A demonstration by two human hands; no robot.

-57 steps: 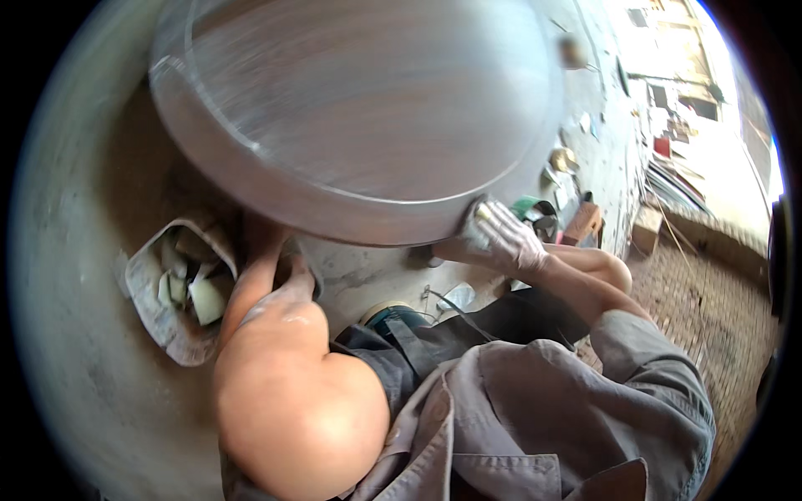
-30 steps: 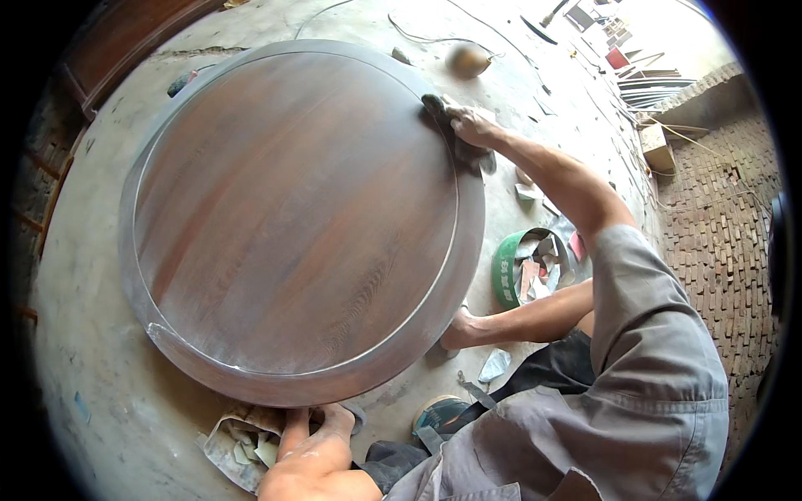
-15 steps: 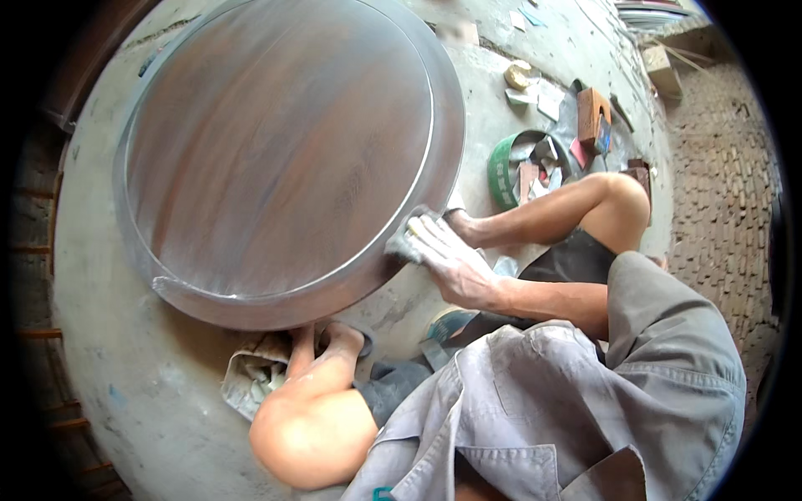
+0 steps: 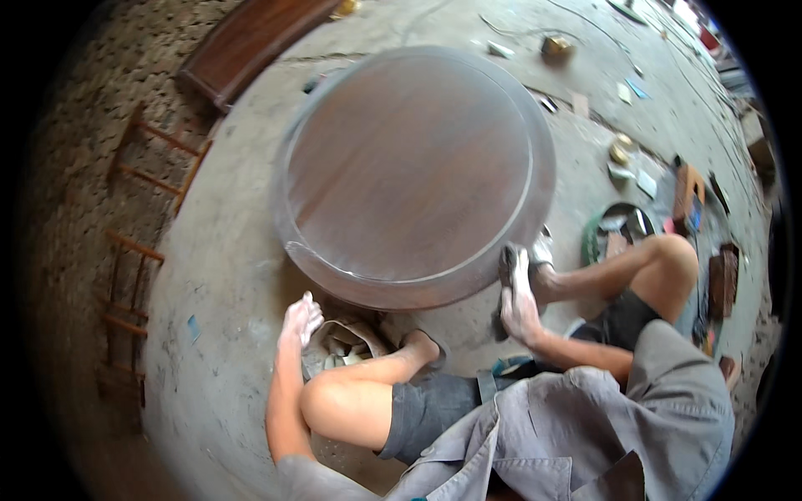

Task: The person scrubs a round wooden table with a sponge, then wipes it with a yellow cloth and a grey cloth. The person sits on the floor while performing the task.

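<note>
Looking down on a worn grey concrete floor, bordering at left on a rough brown brick surface. Showing at the centre of this floor a large, round, dark brown wooden tabletop with a broad raised rim. Extending the right forearm up and leftward from the lower right, pointing the fingers of the right hand away from the body. Gripping with that hand a dark grey, elongated pad, laying the dust-whitened fingers nearly straight along its side, just by the tabletop's lower right edge. Not showing clearly any contact or gap between pad and rim. Holding the left forearm almost upright, with the dust-whitened left hand in the air, apart from the tabletop's lower left edge. Folding the left fingers loosely inward; not revealing any contents of the palm. Crowding the near edge with an off-white sack of scraps beside the left hand, and with the bare right foot close beside the pad. Standing farther right, a round green tub of scraps, narrowing the room there. Leaving a broad stretch of floor between the tabletop's left edge and a brown wooden ladder-like frame.
</note>
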